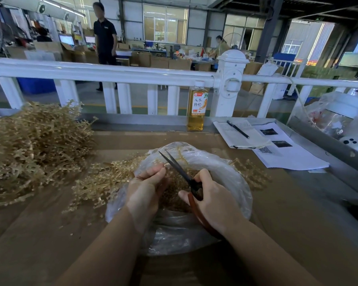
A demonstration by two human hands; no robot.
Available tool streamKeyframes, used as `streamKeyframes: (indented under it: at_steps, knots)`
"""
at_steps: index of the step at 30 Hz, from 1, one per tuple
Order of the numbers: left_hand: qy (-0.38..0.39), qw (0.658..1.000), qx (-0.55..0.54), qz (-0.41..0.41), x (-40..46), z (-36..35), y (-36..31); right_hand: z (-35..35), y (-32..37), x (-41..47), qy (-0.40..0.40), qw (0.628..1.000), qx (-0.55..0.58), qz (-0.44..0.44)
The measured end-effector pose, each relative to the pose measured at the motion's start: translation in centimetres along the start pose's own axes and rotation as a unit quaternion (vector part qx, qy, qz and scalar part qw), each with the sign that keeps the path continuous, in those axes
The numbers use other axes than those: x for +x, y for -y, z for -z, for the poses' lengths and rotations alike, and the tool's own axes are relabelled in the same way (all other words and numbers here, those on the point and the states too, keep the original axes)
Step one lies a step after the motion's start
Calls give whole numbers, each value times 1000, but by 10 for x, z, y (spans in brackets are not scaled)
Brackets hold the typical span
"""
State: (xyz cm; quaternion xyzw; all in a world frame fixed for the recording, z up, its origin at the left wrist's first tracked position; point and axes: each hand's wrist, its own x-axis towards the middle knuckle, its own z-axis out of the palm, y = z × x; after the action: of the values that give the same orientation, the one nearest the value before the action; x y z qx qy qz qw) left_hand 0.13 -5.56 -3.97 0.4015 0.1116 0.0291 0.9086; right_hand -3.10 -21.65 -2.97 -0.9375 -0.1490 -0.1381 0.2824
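While the right hand (213,195) grips the red handles of the scissors (181,169), its fingers (205,176) curled round them, the dark blades stand slightly apart and point up and to the left over a clear plastic bag (234,182). The left hand (147,186), just beside the blades, pinches a thin golden sprig (181,154) with its fingers bunched together; the sprig rises close to the blades, above the bag. The bag lies on the brown bench (50,234) with golden cuttings inside. Loose sprigs (103,178) lie left of it, and a big heap (33,149) lies further left. Along the back edge are a bottle (197,106), a notebook (240,137) with a pen (238,129) on it, and printed sheets (287,155).
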Motion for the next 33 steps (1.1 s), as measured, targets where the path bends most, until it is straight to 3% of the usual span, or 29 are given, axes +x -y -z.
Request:
streamKeyframes:
  at_steps: [10, 19, 33]
  knots:
    - [-14, 1000, 16, -12, -1, -7, 2, 2, 2, -4, 31, 999, -38, 12]
    - [22, 1000, 15, -1, -6, -8, -1, 1, 3, -2, 39, 998, -41, 13]
    - [16, 999, 50, -10, -4, -6, 3, -5, -1, 1, 26, 997, -64, 36]
